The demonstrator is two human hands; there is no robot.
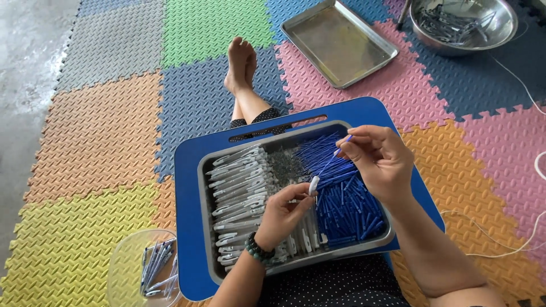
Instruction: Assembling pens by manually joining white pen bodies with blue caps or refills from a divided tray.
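A: How are the hands set?
B: The left hand point(282, 213) pinches a white pen barrel point(313, 184) over the metal tray point(206, 219); the right hand point(380, 161) nips a thin blue refill point(333, 160). Best line tip and barrel mouth up straight, I'd judge.
A: And around?
B: The tray rests on a blue lap desk point(190, 170), over coloured foam floor mats point(102, 131)

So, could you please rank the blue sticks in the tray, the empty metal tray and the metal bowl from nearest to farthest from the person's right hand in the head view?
From the right hand:
1. Blue sticks, directly beneath it in the grey tray.
2. Empty metal tray, on the mat ahead.
3. Metal bowl, far corner, ahead and to the right.
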